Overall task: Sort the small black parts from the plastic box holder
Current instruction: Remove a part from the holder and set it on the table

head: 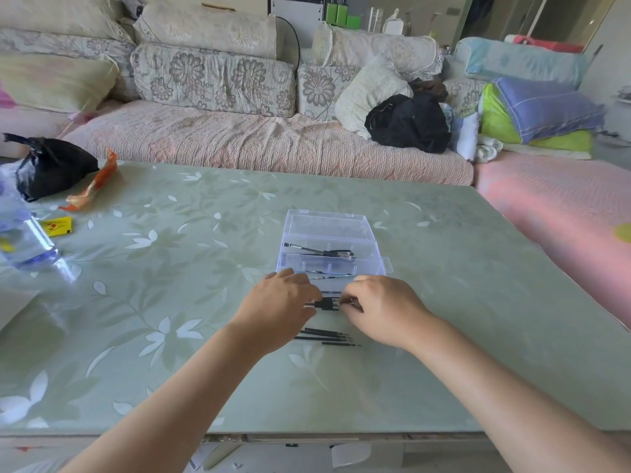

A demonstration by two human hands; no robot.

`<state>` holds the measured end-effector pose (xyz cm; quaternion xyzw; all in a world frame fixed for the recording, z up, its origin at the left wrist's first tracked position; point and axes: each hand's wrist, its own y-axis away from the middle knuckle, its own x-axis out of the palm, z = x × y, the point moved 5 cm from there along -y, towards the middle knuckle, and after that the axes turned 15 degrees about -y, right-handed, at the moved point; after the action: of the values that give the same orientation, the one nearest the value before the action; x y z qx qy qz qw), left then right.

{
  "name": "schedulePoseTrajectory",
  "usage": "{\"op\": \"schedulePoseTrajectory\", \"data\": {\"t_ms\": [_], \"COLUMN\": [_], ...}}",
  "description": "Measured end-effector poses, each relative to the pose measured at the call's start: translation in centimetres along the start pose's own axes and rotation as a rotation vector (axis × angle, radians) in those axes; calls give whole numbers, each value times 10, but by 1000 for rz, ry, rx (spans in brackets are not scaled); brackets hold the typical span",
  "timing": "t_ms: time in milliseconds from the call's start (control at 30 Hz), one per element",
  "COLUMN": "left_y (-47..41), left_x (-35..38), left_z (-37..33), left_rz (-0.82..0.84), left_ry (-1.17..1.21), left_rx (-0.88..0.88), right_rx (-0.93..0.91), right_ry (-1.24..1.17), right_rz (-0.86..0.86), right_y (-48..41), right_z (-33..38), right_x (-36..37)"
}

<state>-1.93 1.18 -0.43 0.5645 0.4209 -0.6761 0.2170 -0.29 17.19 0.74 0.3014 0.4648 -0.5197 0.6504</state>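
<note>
Left hand [278, 310]: palm down on the tabletop [205, 302], fingers curled toward the black part; the grip looks pinched onto its left end, fingertips mostly hidden.
Right hand [379, 307]: knuckles up, fingers bent in; the grip pinches the right end of the same part.
Black part [326, 304]: small, matte, blocky middle with thin prongs running sideways; held between the 2 grips, low over or on the tabletop, cannot tell which.
Plastic box [329, 245]: clear, rectangular, thin walls, hinged lid thrown back flat on its far side, hang tab at the right corner; just beyond both grips, its near edge beside the fingertips.
Box contents [324, 252]: a slim dark rod with a black clip-like piece in a long middle compartment; another thin rod in the nearest compartment.
Black rods [324, 337]: several thin, straight, needle-tipped sticks lying roughly parallel on the tabletop, just behind the grips, toward the wrists.
Tabletop surface: glossy pale green sheet with white leaf and flower print.
Far left of the grips: crumpled black plastic bag [51, 167], orange wrapper [94, 186], small yellow packet [58, 226], clear bottle [25, 240].
Beyond the box: sofa [266, 145] with quilted pink cover and floral cushions.
</note>
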Motion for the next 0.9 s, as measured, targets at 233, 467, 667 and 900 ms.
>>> {"op": "schedulePoseTrajectory", "data": {"t_ms": [233,467,667,900], "left_y": [3,4,3,4], "left_x": [-8,-13,-11,-12], "left_z": [1,-9,-13,-14], "left_rz": [16,-7,33,39], "left_ry": [78,148,158,242], "left_rx": [-28,14,3,19], "right_rx": [-67,-60,-23,-19], "right_ry": [-59,-129,-138,-147], "right_rz": [-31,91,128,118], "right_y": [8,10,13,15], "right_z": [9,13,16,14], "right_x": [-7,-1,0,-6]}}
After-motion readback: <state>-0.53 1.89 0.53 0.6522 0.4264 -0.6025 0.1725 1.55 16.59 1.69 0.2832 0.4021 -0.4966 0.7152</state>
